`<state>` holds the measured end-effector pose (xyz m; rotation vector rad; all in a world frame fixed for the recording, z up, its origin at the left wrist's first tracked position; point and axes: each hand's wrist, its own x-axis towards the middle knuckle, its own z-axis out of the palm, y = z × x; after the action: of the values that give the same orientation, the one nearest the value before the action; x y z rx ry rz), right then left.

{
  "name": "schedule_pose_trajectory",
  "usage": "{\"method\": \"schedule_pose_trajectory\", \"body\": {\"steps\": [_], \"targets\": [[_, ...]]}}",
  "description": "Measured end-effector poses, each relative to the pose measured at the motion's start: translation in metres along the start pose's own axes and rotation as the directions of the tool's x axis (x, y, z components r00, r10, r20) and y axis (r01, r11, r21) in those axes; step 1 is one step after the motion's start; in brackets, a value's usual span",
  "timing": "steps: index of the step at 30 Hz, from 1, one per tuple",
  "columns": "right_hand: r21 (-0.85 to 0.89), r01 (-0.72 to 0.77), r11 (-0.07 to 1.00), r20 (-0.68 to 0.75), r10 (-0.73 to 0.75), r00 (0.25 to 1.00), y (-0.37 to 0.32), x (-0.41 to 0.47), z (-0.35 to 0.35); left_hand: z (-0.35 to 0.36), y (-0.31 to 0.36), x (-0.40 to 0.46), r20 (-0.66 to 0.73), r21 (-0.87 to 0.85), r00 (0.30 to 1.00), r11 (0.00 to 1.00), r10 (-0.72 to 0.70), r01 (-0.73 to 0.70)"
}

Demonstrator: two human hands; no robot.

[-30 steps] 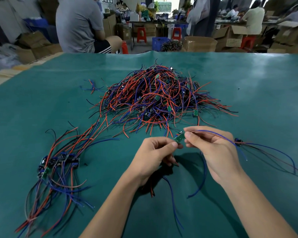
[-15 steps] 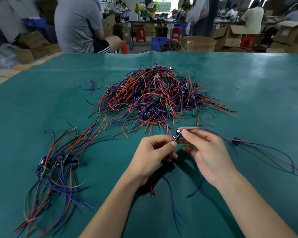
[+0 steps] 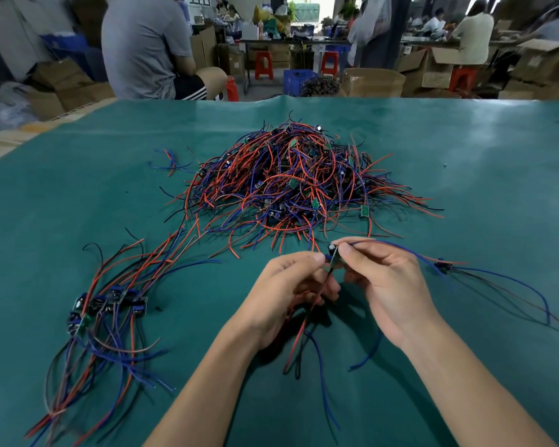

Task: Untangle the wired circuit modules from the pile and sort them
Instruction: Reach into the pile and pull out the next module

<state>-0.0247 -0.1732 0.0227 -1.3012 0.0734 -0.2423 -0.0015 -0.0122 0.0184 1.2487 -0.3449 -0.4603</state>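
Circuit module [image 3: 334, 258] held above near-centre table [image 3: 465, 162], pinched between left hand [image 3: 291, 291] and right hand [image 3: 384, 285] fingertips; its red, black, blue wires hang below the hands. Tangled pile [image 3: 297, 185] just beyond, centre. Sorted modules [image 3: 110, 304] in a row near left, wires trailing toward the near edge. One single module [image 3: 442, 266] right, beside right hand. Seated person [image 3: 149, 43] far left, back turned.
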Motion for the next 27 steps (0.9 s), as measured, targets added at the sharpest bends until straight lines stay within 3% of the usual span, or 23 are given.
{"method": "schedule_pose_trajectory", "body": {"steps": [4, 12, 22, 27], "targets": [[0.053, -0.080, 0.995, 0.118, 0.074, 0.990, -0.002, -0.001, 0.002, 0.000, -0.001, 0.000, -0.012, -0.027, 0.999, 0.999, 0.031, -0.031], [0.005, -0.144, 0.990, 0.150, 0.142, 0.979, -0.006, 0.000, -0.003, 0.000, -0.004, 0.000, -0.032, 0.069, 0.996, 0.994, 0.083, -0.080], [-0.267, 0.057, 0.962, 0.092, -0.034, 0.995, 0.002, 0.000, -0.007, 0.001, -0.009, 0.001, -0.051, 0.221, 0.997, 0.974, 0.063, -0.050], [-0.473, 0.196, 0.859, 0.067, -0.187, 0.980, 0.003, 0.003, -0.012, 0.004, -0.008, 0.001, -0.084, 0.316, 0.996, 0.949, 0.043, -0.014]]}}
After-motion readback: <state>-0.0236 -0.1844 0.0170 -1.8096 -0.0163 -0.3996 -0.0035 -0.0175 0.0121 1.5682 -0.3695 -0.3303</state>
